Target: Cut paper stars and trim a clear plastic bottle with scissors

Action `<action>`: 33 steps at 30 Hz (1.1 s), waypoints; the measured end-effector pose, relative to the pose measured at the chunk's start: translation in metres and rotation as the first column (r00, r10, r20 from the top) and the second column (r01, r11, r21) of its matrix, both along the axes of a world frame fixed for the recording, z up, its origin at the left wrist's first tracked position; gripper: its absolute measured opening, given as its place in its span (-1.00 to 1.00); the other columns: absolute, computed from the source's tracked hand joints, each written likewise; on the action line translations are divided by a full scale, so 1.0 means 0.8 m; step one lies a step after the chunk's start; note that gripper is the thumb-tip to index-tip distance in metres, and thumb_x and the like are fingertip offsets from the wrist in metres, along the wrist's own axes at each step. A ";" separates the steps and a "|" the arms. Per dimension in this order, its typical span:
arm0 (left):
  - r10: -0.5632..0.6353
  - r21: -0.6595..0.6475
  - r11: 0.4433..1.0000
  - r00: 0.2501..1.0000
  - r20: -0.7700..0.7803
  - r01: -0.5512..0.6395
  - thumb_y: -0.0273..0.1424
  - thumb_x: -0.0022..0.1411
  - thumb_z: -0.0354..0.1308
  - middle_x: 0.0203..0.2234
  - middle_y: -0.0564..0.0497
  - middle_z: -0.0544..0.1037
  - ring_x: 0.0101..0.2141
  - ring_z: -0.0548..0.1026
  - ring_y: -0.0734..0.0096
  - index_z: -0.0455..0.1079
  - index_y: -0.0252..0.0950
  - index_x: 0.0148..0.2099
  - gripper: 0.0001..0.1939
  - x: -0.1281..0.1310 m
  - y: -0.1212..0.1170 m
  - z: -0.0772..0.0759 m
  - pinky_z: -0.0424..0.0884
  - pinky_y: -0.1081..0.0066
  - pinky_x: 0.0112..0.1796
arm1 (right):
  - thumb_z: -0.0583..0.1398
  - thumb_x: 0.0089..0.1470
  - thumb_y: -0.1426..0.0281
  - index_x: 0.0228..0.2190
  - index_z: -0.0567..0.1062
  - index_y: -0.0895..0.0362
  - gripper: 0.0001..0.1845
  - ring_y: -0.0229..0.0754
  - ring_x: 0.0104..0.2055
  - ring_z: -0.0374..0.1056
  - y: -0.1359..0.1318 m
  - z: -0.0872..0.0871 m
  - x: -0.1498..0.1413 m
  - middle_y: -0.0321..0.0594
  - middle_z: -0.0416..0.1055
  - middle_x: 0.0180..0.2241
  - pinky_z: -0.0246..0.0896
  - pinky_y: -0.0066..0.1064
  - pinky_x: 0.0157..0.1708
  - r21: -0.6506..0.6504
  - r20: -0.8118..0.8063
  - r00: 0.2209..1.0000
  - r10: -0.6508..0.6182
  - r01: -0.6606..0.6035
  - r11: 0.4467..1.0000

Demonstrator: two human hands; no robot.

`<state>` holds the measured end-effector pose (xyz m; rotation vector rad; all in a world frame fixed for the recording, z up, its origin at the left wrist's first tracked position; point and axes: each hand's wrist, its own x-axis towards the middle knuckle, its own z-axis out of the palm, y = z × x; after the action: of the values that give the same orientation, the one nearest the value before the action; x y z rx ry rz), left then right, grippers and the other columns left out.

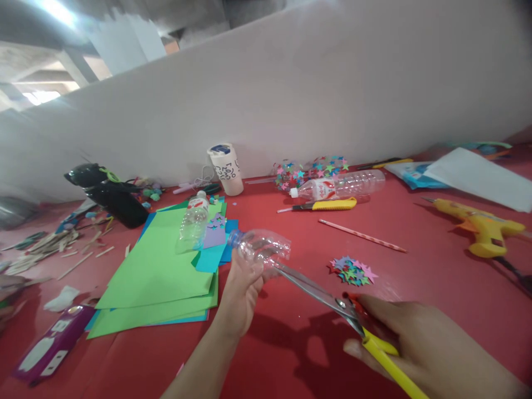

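My left hand is closed around the underside of a cut top part of a clear plastic bottle, whose blue cap points left. In my right hand is a pair of scissors with yellow and red handles. The blade tips touch the lower cut edge of the bottle piece; the blades look nearly closed. Beyond the bottle piece lie scraps of purple paper and blue paper. A small heap of glittery star stickers sits to the right, past the blades.
Green sheets lie left, with another bottle on them. Behind are a black flask, a white tumbler, a labelled bottle and a yellow cutter. A glue gun lies right. Another person's hand shows far left.
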<state>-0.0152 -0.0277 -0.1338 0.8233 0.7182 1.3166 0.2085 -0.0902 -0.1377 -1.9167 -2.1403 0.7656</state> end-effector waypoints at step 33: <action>0.037 -0.052 0.998 0.998 -0.058 -0.040 -0.36 0.05 0.33 -0.04 -0.02 0.52 0.02 0.50 0.21 0.23 -0.10 0.22 -0.32 -0.001 0.002 -0.006 0.41 0.31 -0.05 | 0.15 0.01 -0.07 -0.51 0.37 0.00 -0.59 -0.03 -0.57 0.36 0.002 -0.002 0.003 -0.18 0.50 -0.56 0.05 -0.30 -0.55 0.003 0.014 1.000 -0.005 0.005 1.000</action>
<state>-0.0162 -0.0260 -0.1389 0.8100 0.8143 1.3070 0.2106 -0.0889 -0.1392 -1.9302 -2.1427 0.7500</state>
